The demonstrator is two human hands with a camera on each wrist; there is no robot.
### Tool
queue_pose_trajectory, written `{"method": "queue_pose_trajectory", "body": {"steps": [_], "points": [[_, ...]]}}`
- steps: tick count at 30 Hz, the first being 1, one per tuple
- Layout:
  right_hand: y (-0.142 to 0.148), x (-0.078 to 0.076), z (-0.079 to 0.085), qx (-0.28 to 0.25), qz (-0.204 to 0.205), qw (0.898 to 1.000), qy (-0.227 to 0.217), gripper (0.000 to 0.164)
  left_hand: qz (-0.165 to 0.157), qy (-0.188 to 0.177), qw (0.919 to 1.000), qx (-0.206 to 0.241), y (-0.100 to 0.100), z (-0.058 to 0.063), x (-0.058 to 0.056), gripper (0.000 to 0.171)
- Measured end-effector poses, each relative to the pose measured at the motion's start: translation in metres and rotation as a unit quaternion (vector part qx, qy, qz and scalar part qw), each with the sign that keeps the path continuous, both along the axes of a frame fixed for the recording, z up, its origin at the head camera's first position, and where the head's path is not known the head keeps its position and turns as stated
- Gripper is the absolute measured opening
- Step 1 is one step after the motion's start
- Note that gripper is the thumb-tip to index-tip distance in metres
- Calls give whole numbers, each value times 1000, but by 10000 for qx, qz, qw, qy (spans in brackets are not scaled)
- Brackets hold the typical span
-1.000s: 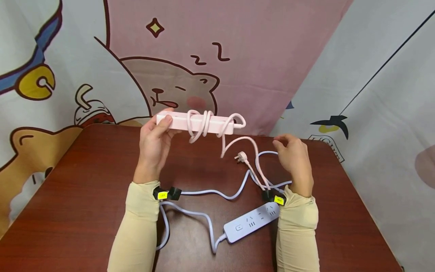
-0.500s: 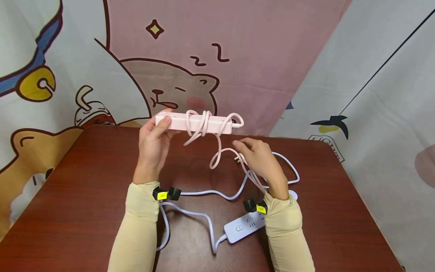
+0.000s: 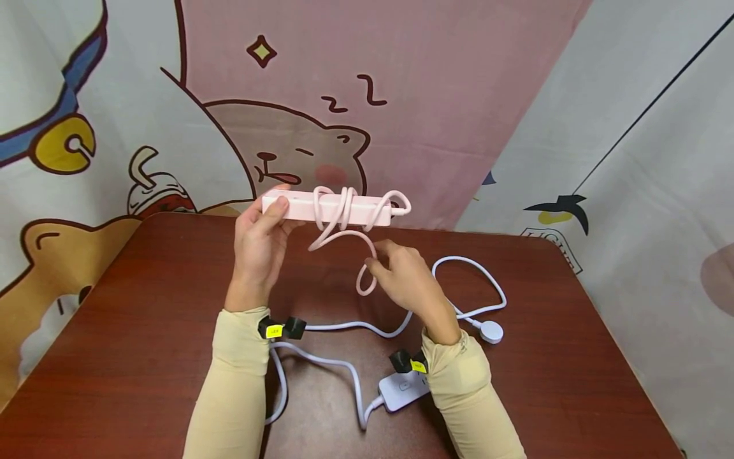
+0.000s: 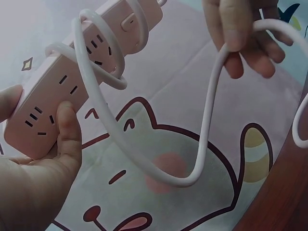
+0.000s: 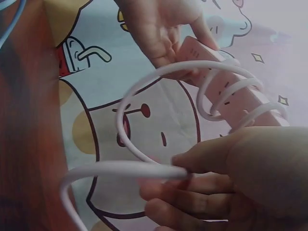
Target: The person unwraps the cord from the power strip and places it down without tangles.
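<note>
Left hand is raised in a firm-looking grip, thumb across from the fingers. Right hand sits a bit lower, angled inward, with thumb and fingers pinched. Both arms reach forward, beige sleeves down to the wrists.

Forward-down head view, close wrist views, all sharing pink power strip
</note>
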State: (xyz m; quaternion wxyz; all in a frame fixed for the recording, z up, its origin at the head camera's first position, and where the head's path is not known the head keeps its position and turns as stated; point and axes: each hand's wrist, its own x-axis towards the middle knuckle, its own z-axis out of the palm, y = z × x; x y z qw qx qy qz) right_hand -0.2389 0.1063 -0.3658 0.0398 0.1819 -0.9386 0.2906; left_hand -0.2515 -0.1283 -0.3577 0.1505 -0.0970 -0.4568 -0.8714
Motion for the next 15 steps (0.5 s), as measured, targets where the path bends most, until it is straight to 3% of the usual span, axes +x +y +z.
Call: {"method": "queue_pose_trajectory", "body": {"steps": [6,11,15], "points": [[6,5,6,243,431,9985,236,25,26,-21,10000,17,0,1,-1,17],[10,10,12,-157,698,9974,94,19,78,-57,9999,27,0,0,-2,16],[10,11,14,-266,684,9967,337,17,110,-72,9999,-71,-1,0,-1,16]]}}
